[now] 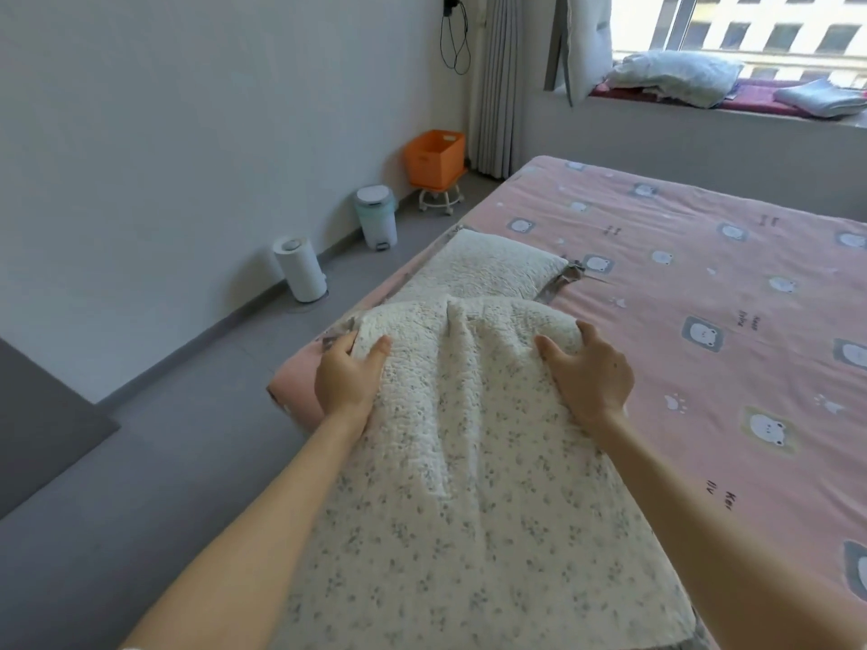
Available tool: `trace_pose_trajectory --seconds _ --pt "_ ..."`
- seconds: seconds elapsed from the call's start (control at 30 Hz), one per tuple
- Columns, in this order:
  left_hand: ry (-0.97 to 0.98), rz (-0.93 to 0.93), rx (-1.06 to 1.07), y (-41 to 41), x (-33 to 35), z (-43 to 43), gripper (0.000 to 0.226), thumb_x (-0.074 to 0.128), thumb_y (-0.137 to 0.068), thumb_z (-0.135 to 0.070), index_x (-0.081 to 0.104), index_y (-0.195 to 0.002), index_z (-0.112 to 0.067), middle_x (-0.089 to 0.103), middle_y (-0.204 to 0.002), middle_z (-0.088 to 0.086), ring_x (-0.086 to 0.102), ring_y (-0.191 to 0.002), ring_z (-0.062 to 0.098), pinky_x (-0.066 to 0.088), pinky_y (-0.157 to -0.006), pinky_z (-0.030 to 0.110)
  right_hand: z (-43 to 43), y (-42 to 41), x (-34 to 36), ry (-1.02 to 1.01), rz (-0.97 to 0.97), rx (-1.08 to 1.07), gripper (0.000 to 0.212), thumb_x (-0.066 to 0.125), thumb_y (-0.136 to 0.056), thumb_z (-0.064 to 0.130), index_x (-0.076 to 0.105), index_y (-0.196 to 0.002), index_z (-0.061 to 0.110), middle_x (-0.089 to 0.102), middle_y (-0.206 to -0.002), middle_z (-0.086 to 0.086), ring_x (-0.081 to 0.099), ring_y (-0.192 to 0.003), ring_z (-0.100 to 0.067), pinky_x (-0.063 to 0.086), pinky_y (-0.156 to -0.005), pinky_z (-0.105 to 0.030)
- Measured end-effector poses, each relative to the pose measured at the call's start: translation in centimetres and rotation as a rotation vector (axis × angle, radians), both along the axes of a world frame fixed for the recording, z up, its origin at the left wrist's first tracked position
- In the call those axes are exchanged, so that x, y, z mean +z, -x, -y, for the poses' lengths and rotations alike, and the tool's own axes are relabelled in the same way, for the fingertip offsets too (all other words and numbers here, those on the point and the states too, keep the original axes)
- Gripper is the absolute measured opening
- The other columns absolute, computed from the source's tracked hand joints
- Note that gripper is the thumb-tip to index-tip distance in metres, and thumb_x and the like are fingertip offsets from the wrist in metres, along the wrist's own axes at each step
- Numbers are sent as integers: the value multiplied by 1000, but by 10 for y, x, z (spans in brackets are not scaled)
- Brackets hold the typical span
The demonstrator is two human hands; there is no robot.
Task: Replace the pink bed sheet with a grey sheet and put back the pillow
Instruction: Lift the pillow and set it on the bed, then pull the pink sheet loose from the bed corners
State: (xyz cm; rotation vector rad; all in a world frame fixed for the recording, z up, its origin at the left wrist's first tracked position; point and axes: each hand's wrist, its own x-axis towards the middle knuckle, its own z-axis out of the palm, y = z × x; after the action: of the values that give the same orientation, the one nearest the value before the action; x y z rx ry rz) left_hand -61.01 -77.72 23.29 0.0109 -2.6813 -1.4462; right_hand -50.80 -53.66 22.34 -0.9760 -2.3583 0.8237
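By the wall [164, 133] stand a canister [300, 269], a bin [375, 218] and an orange box [435, 158]. The left hand [349, 380] and right hand [589, 375] each grip a far corner of the near pillow [469, 438], fingers curled over its edge; a second pillow [478, 269] lies just beyond, both on the pink sheet [680, 297], spread flat. A folded grey cloth [825, 98], possibly the grey sheet, lies on the sill [680, 110].
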Motion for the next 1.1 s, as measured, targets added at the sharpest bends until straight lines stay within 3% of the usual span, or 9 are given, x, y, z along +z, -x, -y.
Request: trace_pose_trajectory --seconds 0.07,0.17,0.37,0.53,0.67,0.73,0.8,0.87,1.1 --pt "-48 17 -32 47 -7 -4 57 61 -82 -55 60 -126 -19 63 -123 -5 56 -116 19 38 -96 22 -4 39 -5 15 -21 -14 67 60 -82 57 51 -135 17 68 -112 -12 61 -106 -31 45 -81 -37" --pt "-48 4 -32 105 -6 -15 56 64 -80 -55 63 -120 -16 67 -117 -1 60 -110 20 49 -93 43 -11 91 -8 27 -33 -50 67 62 -82 56 52 -135 17 68 -111 -12 61 -106 -30 45 -79 -35" --pt "-54 -38 -101 210 7 -51 48 65 -80 -54 67 -110 -17 71 -101 -1 64 -95 21 53 -82 40 -36 177 -2 30 -97 -148 75 58 -77 64 53 -133 15 69 -105 -14 63 -102 -32 46 -80 -38" --pt "-93 -89 -160 301 19 -93 52 63 -82 -54 65 -116 -15 70 -107 1 63 -100 21 51 -85 41 -64 250 21 -35 -197 -250 79 52 -69 64 57 -129 12 69 -109 -13 64 -102 -31 45 -85 -37" --pt "-167 -120 -232 371 26 -130 51 63 -85 -47 60 -125 -15 65 -119 0 59 -109 18 47 -95 38 -89 307 29 -147 -270 -341 72 54 -75 60 59 -127 11 71 -103 -10 67 -89 -29 46 -76 -32" --pt "-28 -53 -337 413 15 -145 56 57 -89 -48 50 -135 -17 57 -129 6 53 -117 25 42 -99 38 -103 329 19 -232 -101 -369 66 56 -82 57 55 -131 11 69 -106 -13 66 -89 -32 45 -71 -33" --pt "320 104 -414 452 -3 -156 64 51 -90 -52 33 -145 -25 45 -136 16 45 -124 35 38 -101 43 -111 341 5 -259 205 -387 57 57 -88 47 52 -134 13 62 -111 -18 59 -97 -35 43 -78 -36" --pt "539 184 -459 470 -17 -162 65 49 -90 -50 28 -147 -26 40 -138 20 43 -124 39 37 -100 46 -107 345 -5 -278 305 -392 48 59 -88 36 57 -129 12 57 -114 -19 54 -101 -36 41 -85 -39" --pt "508 139 -804 466 -53 -179 43 52 -90 -29 53 -128 -9 55 -124 19 50 -117 35 40 -95 39 -59 330 -30 -192 479 -440 32 50 -91 32 66 -115 16 62 -116 -7 59 -101 -30 40 -85 -34"
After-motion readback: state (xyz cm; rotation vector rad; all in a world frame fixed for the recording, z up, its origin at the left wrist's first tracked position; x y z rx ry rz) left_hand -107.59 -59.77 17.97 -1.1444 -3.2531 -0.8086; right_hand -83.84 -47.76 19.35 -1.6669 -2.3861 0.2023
